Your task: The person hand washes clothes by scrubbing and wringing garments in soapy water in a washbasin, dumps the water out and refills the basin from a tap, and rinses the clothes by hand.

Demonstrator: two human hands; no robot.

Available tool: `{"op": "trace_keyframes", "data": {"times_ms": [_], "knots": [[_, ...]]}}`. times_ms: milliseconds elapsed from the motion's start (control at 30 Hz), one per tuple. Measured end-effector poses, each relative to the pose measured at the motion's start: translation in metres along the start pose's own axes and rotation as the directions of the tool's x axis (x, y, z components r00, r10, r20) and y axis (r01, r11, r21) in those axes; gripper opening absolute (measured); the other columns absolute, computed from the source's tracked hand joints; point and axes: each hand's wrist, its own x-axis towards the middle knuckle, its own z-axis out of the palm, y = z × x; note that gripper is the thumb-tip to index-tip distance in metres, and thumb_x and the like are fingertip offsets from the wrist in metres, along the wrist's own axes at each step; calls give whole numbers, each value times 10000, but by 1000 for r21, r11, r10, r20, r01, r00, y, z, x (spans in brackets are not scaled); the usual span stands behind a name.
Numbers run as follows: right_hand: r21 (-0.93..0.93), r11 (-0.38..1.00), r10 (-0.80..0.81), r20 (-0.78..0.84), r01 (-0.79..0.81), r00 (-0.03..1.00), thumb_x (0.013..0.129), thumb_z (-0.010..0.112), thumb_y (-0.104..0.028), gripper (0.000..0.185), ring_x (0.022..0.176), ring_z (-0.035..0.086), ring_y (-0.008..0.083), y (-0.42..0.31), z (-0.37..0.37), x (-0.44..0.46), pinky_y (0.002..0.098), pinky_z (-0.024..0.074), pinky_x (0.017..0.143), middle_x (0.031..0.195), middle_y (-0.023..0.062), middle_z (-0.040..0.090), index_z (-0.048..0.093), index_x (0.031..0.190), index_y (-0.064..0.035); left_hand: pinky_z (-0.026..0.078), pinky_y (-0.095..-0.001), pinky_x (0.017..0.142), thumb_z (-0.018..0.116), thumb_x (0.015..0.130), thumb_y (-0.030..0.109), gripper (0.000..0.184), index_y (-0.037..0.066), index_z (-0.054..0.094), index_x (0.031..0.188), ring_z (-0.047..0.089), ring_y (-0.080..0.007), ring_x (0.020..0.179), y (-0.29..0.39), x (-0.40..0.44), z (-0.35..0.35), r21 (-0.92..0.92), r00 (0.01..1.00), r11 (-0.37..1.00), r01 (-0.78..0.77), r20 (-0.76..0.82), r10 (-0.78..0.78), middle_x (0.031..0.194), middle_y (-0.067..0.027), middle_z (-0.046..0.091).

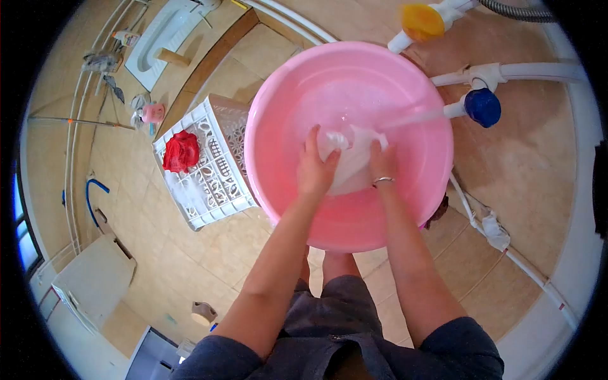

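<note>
A large pink basin (272, 183) holds water, with a white cloth (351, 168) in it. My left hand (316, 164) is at the cloth's left side, thumb and fingers spread apart, near a clear, shiny bulge. On the cloth's right edge lies my right hand (383, 161), its fingertips bent against the fabric; a bracelet circles that wrist. Water streams from the tap with the blue handle (482, 107) into the basin, toward the cloth.
Left of the basin stands a white plastic basket (218, 171) with a red cloth (181, 152) on top. A yellow-handled valve (423, 22) and white pipes run at the upper right. A squat toilet (166, 39) and pink bottle (153, 113) are at the upper left.
</note>
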Motion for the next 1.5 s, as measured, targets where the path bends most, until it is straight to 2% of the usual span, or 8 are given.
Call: {"op": "trace_keyframes", "data": {"times_ms": [233,300,400,667,1000,1100,1200,1500], "knots": [[-206,929,-229,336,309,914,751,486,-380,473,953,474,337,-11,10,26,374,357,840,1009,200,506,466,1078,-39,395,-416,791,355,827,360,446,99,331,1188,500,-320,940,-89,41,38,149,932,962,231,249,-262,1088,-225,438],[180,935,-352,359,306,865,728,516,-349,399,913,491,333,-36,25,-17,389,379,788,970,191,520,500,1000,-57,411,-342,771,388,825,361,364,84,455,1052,514,-224,845,-107,52,61,-503,685,472,724,606,-405,983,-75,516],[288,843,-535,366,454,762,720,524,-332,309,783,529,349,-77,-10,-79,416,419,670,831,164,561,523,904,-84,434,-352,731,379,833,381,352,87,492,989,529,-223,800,-130,39,75,-813,820,113,572,570,-47,914,-66,540],[525,807,-298,-32,270,954,681,591,-195,213,598,523,236,-44,-32,-40,333,413,527,672,80,542,461,774,-53,433,-401,629,429,799,305,314,41,464,964,554,-304,667,27,-15,-9,-152,958,959,239,197,-207,909,-178,528],[-222,869,-452,8,442,892,676,571,-182,392,790,528,288,33,43,22,361,423,688,838,201,541,478,1023,-26,450,-413,673,436,794,394,452,28,374,1052,532,-338,790,-41,-9,7,542,955,829,136,150,-254,1020,-165,481],[251,871,-487,320,423,813,705,566,-214,242,722,547,252,-8,21,-32,339,426,636,775,151,562,513,879,-53,452,-391,706,396,807,445,491,21,382,1054,511,-305,867,-46,9,21,-286,606,543,790,501,-618,1006,-145,486],[330,875,-460,342,354,819,730,549,-229,179,623,552,214,-59,-35,-116,316,422,553,683,107,559,508,760,-58,433,-389,761,316,837,425,475,19,464,1036,523,-266,843,-64,17,22,-660,569,-114,743,711,-413,932,-149,536],[367,909,-290,220,196,931,793,422,-362,316,660,540,333,-49,-29,-29,408,409,570,685,161,553,518,766,-61,414,-270,602,507,789,160,244,21,469,986,516,-145,713,31,-10,-4,-750,858,431,501,367,-359,814,-45,539]]}}
